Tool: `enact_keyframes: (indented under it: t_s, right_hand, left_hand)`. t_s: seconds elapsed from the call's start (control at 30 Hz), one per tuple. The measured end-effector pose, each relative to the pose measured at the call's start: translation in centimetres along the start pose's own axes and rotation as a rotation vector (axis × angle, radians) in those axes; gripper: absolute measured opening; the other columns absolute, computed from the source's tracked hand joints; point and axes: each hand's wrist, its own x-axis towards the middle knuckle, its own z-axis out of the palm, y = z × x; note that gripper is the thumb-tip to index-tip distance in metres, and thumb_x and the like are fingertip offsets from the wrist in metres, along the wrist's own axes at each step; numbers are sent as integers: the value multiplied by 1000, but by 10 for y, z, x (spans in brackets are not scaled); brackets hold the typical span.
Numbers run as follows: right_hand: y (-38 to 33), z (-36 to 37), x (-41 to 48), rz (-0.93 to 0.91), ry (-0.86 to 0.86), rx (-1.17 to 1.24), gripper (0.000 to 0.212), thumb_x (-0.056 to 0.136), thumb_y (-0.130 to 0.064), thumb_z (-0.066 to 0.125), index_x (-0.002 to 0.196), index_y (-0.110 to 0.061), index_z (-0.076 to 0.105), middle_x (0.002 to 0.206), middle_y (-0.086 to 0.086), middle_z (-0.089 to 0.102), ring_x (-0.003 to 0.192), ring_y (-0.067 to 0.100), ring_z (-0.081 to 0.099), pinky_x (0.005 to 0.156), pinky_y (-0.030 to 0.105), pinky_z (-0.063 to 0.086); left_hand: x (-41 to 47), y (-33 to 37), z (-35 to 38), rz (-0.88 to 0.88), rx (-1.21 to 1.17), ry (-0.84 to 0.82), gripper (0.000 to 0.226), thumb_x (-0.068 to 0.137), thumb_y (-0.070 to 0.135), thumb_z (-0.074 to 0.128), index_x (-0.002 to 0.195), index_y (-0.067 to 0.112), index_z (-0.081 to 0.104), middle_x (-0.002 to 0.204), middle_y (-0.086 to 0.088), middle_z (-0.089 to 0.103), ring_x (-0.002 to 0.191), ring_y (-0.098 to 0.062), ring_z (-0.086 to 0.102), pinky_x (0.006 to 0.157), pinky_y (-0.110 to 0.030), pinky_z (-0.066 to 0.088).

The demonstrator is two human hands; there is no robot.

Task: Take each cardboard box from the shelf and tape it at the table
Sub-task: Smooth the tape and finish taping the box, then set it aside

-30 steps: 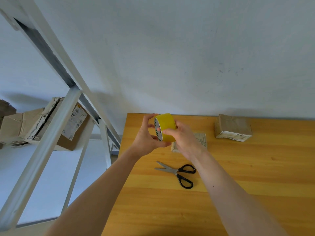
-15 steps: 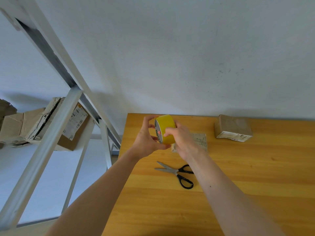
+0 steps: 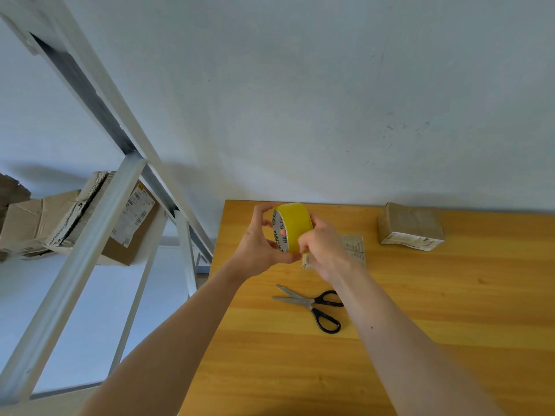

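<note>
A pale wall (image 3: 330, 100) fills the upper view, scuffed faintly on the right. A grey metal shelf (image 3: 90, 241) leans across the left side, its posts slanting up to the corner. A wooden table (image 3: 450, 295) stands against the wall on the right, just beside the shelf.

The shelf boxes (image 3: 33, 223) sit on a white board behind the front post: worn, flattened cardboard, and one brown box with a white label. On the table, the back box (image 3: 410, 225) rests near the wall, well apart from the hands, a label on its front face. The flat box (image 3: 354, 246) lies on the table at mid-depth, partly hidden by the right hand.

Black-handled scissors (image 3: 312, 304) lie part-open on the table, nearer the camera than the flat box.

The left hand (image 3: 255, 247) grips the yellow tape (image 3: 292, 225) above the table, fingers over the top, thumb under. The right hand (image 3: 324, 247) pinches the roll's outer face with curled fingers.
</note>
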Motion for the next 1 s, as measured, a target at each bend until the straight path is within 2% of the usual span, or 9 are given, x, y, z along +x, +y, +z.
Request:
enact_keyframes:
  t_s: [0.07, 0.13, 0.17, 0.33, 0.53, 0.63, 0.73, 0.9, 1.0]
  right_hand:
    - [1, -4, 2, -13, -66, 65, 42, 73, 11, 54, 107, -12, 65, 94, 11, 69, 106, 34, 61, 102, 60, 42]
    - [-1, -4, 1, -20, -119, 96, 32, 80, -11, 71, 112, -11, 67, 109, 16, 69, 112, 36, 61, 103, 59, 42]
    - [-1, -4, 1, -24, -121, 94, 30, 83, -17, 73, 112, -12, 68, 112, 16, 69, 112, 35, 62, 103, 58, 44]
    - [2, -7, 0, -65, -134, 62, 26, 89, -9, 66, 115, -11, 63, 110, 11, 72, 111, 27, 64, 104, 52, 44]
    - [3, -7, -1, -102, -176, -86, 21, 92, -13, 63, 113, -16, 64, 106, 1, 74, 106, 17, 67, 104, 46, 46]
    - [3, -6, -1, -129, -123, -100, 22, 90, -22, 68, 110, -15, 67, 102, 2, 74, 101, 19, 68, 100, 50, 48]
    - [3, -7, 0, -121, -134, -46, 17, 92, -13, 65, 109, -14, 66, 104, 6, 74, 103, 21, 68, 100, 50, 48]
    - [1, -12, 1, -98, -223, 0, 24, 94, -4, 56, 116, -12, 62, 112, 9, 72, 112, 22, 64, 107, 48, 43]
    - [1, -9, 1, -104, -170, -15, 20, 93, -17, 62, 113, -14, 67, 109, 8, 72, 110, 26, 64, 104, 52, 44]
  left_hand:
    - [1, 1, -1, -13, -19, -11, 99, 57, 6, 91, 132, 34, 31, 117, -2, 47, 75, -26, 70, 67, -41, 59]
    - [1, 1, -3, -29, -46, -17, 98, 58, 4, 90, 131, 34, 31, 119, -3, 47, 77, -26, 71, 69, -43, 60]
    - [1, 1, -3, -32, -51, -18, 97, 58, 3, 89, 130, 34, 32, 120, -3, 47, 77, -25, 71, 70, -43, 60]
    - [1, -1, -3, -45, -42, -21, 98, 59, 6, 89, 132, 34, 31, 120, 0, 48, 81, -25, 71, 69, -34, 60]
    - [-1, -6, -3, -61, -76, -12, 97, 60, 4, 89, 131, 36, 31, 120, -1, 49, 81, -25, 71, 68, -28, 59]
    - [0, -3, -3, -48, -50, -12, 97, 60, 5, 89, 131, 35, 31, 119, 0, 49, 76, -19, 71, 66, -27, 58]
    - [1, -2, -4, -49, -46, -17, 97, 60, 5, 89, 133, 34, 31, 120, 0, 49, 76, -19, 71, 67, -28, 59]
    - [2, -7, -6, -62, -68, -20, 99, 58, 7, 90, 132, 36, 31, 122, -2, 49, 81, -24, 72, 75, -40, 60]
    - [2, -4, -6, -59, -55, -20, 99, 59, 7, 90, 132, 36, 31, 120, 0, 48, 78, -21, 71, 70, -33, 59]
